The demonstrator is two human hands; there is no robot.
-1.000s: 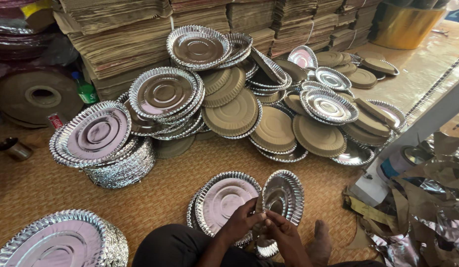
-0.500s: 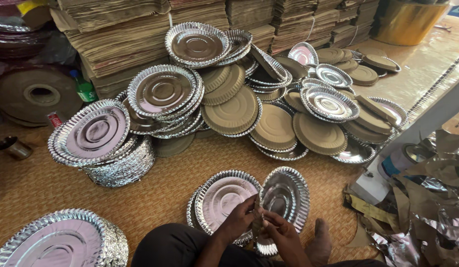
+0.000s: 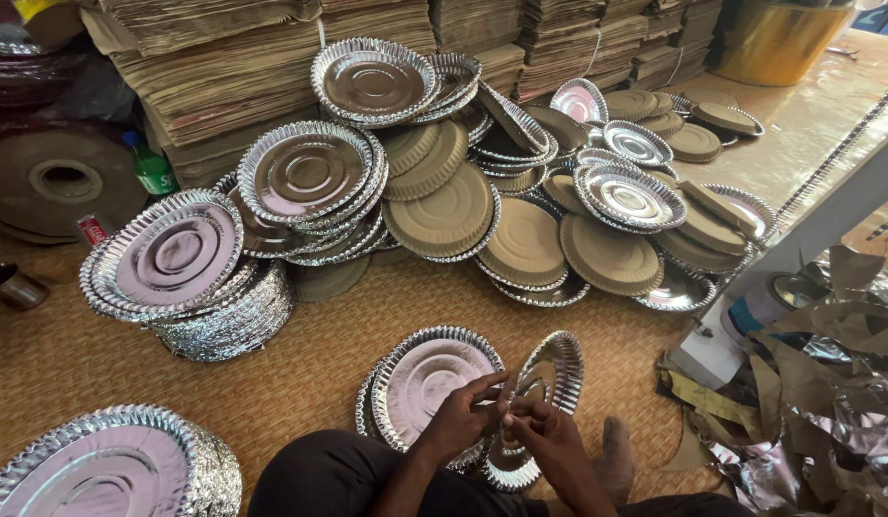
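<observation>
— Currently, where is each hand positioned?

— Both sit low in the head view, above the person's lap. The left hand [image 3: 460, 421] and the right hand [image 3: 549, 436] meet at the lower edge of a silver foil plate [image 3: 551, 369] that stands tilted on its rim.

— State of the fingers?

— Left fingers [image 3: 487, 390] are curled and pinching the plate's crimped edge. Right fingers are closed on the same edge from the other side. Fingertips of both hands touch or nearly touch; which one cannot be told.

— What lies next to the held plate?

— A small stack of plates [image 3: 427, 383] lies just beside it, to the left, shiny side up, on the woven mat [image 3: 320, 354]. More plates lie partly hidden under the hands.

— Farther out?

— A tall stack [image 3: 181, 278] stands at left, another [image 3: 109, 474] at the bottom left corner. A loose heap of plates [image 3: 521, 215], some brown side up, spreads across the middle. Bundles of brown paper [image 3: 224, 67] line the back. Foil scraps [image 3: 827, 383] lie at right.
</observation>
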